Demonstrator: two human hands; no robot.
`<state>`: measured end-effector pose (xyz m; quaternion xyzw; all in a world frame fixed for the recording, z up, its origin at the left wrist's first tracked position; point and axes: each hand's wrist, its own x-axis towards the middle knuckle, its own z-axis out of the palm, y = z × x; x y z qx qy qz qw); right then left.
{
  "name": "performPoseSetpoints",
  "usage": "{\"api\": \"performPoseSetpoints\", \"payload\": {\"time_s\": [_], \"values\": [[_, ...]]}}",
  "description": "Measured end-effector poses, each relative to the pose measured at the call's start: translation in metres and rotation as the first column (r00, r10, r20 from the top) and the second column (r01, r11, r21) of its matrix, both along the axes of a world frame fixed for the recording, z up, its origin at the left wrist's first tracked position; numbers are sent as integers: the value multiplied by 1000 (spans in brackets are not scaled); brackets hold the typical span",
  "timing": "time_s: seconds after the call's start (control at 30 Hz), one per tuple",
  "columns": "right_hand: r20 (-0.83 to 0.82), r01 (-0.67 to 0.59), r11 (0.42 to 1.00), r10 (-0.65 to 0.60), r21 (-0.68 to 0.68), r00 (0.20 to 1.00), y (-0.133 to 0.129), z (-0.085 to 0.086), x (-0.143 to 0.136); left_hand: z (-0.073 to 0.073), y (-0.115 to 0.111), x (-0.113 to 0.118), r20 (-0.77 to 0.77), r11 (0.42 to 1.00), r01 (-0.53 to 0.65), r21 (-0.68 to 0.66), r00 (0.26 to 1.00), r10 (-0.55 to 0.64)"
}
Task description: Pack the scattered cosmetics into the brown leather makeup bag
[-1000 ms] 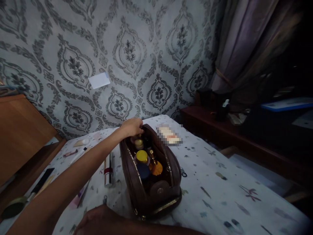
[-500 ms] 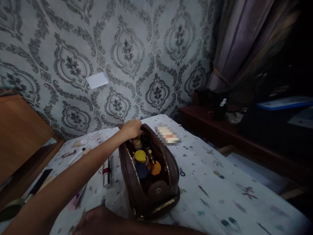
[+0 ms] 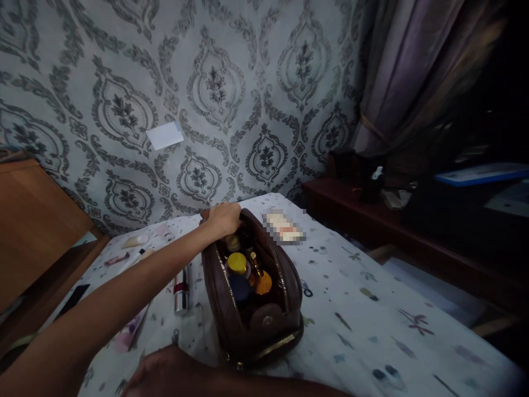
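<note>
An unzipped brown bag (image 3: 256, 331) stands on the patterned white cloth (image 3: 347, 331). Inside it are several cosmetics, among them a yellow-capped container (image 3: 237, 263), an orange round item (image 3: 263, 283) and a dark round lid (image 3: 239, 288). My left hand (image 3: 225, 219) is closed on the far end of the bag, its fingertips hidden inside the rim. Low in the picture, my right hand (image 3: 159, 370) rests near the cloth, left of the bag's near end. Its fingers are dark and mostly hidden, so its grip is unclear.
Left of the bag lie a silver tube with a red band (image 3: 181, 292), a pink-purple tube (image 3: 131, 331) and other cosmetics, partly behind my left forearm. A blurred-out cream item (image 3: 284, 227) lies right of the bag. Beyond are a wooden panel (image 3: 37, 220) and a dark red ledge (image 3: 334, 201).
My left hand has shifted very slightly at the bag's far end, and my left forearm covers a bit more of the items at left. The bag and right hand look nearly unmoved.
</note>
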<state>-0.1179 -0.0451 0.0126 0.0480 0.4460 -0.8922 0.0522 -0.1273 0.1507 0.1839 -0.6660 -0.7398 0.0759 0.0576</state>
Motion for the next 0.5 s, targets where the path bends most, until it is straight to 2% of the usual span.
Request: {"api": "performPoseSetpoints", "payload": {"time_s": [0.27, 0.5], "values": [[-34, -12, 999, 11, -30, 999, -2, -12, -5, 0, 3, -2, 10, 999, -11, -30, 1000, 11], [5, 4, 997, -4, 71, 1000, 1, 0, 0, 2, 0, 0, 17, 998, -37, -58, 999, 38]]}}
